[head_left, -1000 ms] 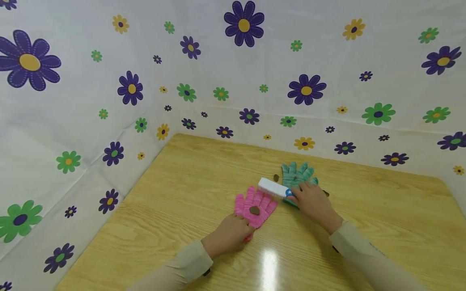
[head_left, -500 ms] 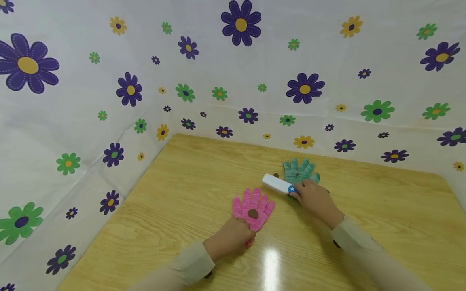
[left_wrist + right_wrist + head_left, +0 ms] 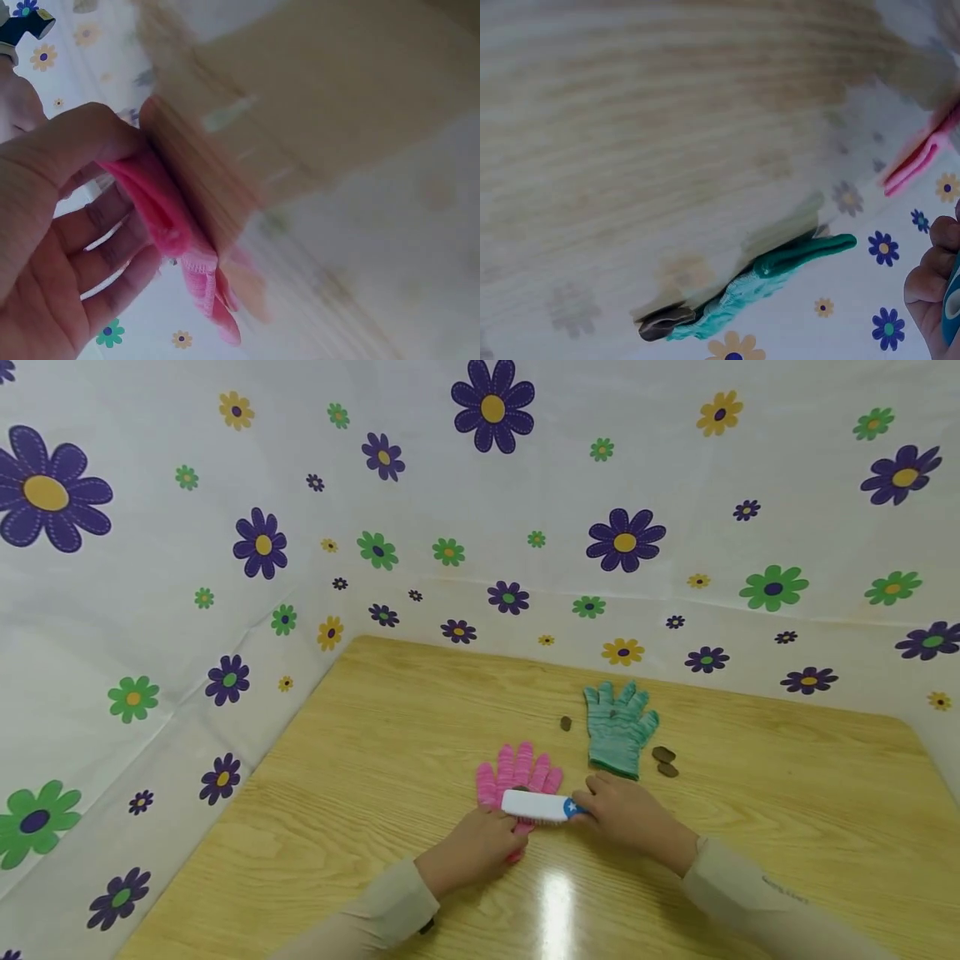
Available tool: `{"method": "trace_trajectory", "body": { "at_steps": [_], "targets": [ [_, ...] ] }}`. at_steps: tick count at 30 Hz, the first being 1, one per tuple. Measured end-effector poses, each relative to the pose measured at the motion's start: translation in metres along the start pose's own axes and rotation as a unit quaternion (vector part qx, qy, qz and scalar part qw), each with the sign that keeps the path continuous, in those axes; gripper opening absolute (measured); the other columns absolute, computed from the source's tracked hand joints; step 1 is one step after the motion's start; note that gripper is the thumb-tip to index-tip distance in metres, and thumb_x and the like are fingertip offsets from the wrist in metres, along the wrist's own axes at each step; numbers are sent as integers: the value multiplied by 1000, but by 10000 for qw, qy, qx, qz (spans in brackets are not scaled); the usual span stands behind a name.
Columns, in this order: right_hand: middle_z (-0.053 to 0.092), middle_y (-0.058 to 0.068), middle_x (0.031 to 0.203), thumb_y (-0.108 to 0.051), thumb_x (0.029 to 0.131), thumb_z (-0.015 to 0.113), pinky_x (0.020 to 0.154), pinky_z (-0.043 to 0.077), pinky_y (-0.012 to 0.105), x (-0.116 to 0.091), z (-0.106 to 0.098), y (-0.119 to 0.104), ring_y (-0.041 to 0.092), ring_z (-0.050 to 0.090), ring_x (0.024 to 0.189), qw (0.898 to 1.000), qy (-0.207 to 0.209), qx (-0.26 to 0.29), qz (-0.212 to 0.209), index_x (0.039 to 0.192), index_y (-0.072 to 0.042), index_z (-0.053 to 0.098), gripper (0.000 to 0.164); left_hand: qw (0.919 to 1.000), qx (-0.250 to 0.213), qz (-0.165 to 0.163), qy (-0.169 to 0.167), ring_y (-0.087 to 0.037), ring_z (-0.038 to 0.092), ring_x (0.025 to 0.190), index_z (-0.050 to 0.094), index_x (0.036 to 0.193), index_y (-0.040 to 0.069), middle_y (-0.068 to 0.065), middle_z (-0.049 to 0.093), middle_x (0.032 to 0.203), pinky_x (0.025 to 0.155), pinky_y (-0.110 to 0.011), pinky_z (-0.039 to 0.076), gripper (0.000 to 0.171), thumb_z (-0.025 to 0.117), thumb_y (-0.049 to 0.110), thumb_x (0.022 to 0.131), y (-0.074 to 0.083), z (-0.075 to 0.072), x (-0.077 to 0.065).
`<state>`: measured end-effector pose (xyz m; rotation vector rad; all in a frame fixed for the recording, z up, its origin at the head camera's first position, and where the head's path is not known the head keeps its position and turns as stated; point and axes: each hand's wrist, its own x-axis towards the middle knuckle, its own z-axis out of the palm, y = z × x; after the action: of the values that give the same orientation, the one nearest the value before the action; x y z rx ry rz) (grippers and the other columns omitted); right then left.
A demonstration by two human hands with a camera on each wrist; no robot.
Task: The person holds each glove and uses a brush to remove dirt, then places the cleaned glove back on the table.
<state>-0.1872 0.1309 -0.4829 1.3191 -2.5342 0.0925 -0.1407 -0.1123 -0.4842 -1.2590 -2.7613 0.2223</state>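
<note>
A pink knitted glove (image 3: pixel 510 764) lies flat on the table, fingers pointing away. My left hand (image 3: pixel 476 850) pinches its cuff, and the left wrist view shows the pink cuff (image 3: pixel 154 199) between thumb and fingers. My right hand (image 3: pixel 633 817) grips the blue handle of a white-backed scrub brush (image 3: pixel 532 805), bristles down over the pink glove's palm. Whether the bristles touch the fabric I cannot tell. A dark brown spot (image 3: pixel 520 788) on that glove is mostly hidden by the brush. In the right wrist view, the curled right-hand fingers (image 3: pixel 930 281) show at the right edge.
A green knitted glove (image 3: pixel 615 739) with a small dark spot lies farther back. Two brown flat lumps (image 3: pixel 664 760) lie right of it and another brown lump (image 3: pixel 566 723) left. White flowered cloth (image 3: pixel 450 510) borders the wooden table (image 3: pixel 390 718) at the back and left.
My right hand has brought the brush from beside the green glove toward me and left, over the pink glove. The green glove's cuff and the lumps beside it now show. My left hand keeps its hold.
</note>
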Motion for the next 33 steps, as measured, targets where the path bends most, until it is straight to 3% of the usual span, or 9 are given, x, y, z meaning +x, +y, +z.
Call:
{"method": "trace_trajectory", "body": {
  "at_steps": [7, 12, 18, 21, 23, 28, 33],
  "targets": [
    [42, -4, 69, -35, 85, 63, 53, 29, 19, 13, 0, 9, 8, 32, 61, 9982, -205, 409, 384, 83, -17, 53, 21, 9988, -174, 153, -438, -5, 56, 72, 66, 80, 26, 11, 63, 75, 65, -17, 41, 4, 66, 26, 84, -1, 0, 4],
    [44, -2, 71, -35, 89, 59, 50, 31, 21, 22, 2, 21, 10, 35, 61, 9926, -438, 441, 1045, 87, -15, 57, 20, 9984, -31, 238, -504, -4, 54, 67, 67, 83, 28, 10, 63, 74, 61, -16, 37, 3, 68, 26, 81, 2, -5, 5],
    [45, -1, 68, -33, 89, 60, 49, 34, 23, 29, -5, 29, 10, 39, 60, 9897, -82, 387, 1376, 87, -13, 58, 20, 9990, 206, -14, -400, -5, 55, 69, 64, 79, 28, 11, 63, 73, 62, -18, 37, 4, 67, 30, 81, 1, -3, 4],
    [43, -1, 67, -31, 87, 63, 49, 33, 22, 30, -11, 25, 10, 35, 58, 9920, 314, 306, 1186, 85, -13, 56, 20, 9990, 192, -52, -394, -6, 56, 70, 63, 77, 28, 11, 63, 74, 61, -18, 37, 5, 67, 29, 80, 1, 0, 3],
    [42, -2, 68, -31, 85, 65, 51, 31, 22, 29, -13, 21, 9, 33, 58, 9959, 393, 223, 789, 84, -14, 55, 20, 9990, 203, -48, -395, -6, 56, 70, 64, 77, 29, 11, 63, 74, 61, -18, 37, 4, 67, 29, 80, 1, 0, 4],
    [42, -4, 68, -35, 85, 64, 51, 26, 18, 20, -5, 11, 5, 29, 59, 9993, -155, 211, -268, 83, -16, 51, 23, 9987, 262, -39, -440, -6, 57, 73, 66, 80, 30, 12, 65, 78, 65, -19, 40, 3, 66, 30, 82, 1, -1, 4],
    [41, -4, 68, -36, 86, 62, 51, 25, 19, 17, 4, 12, 6, 29, 59, 9990, -319, 303, -25, 81, -17, 51, 23, 9990, 186, 43, -398, -6, 55, 71, 65, 79, 29, 11, 64, 75, 62, -18, 37, 3, 67, 27, 81, 1, -2, 3]
  ]
}}
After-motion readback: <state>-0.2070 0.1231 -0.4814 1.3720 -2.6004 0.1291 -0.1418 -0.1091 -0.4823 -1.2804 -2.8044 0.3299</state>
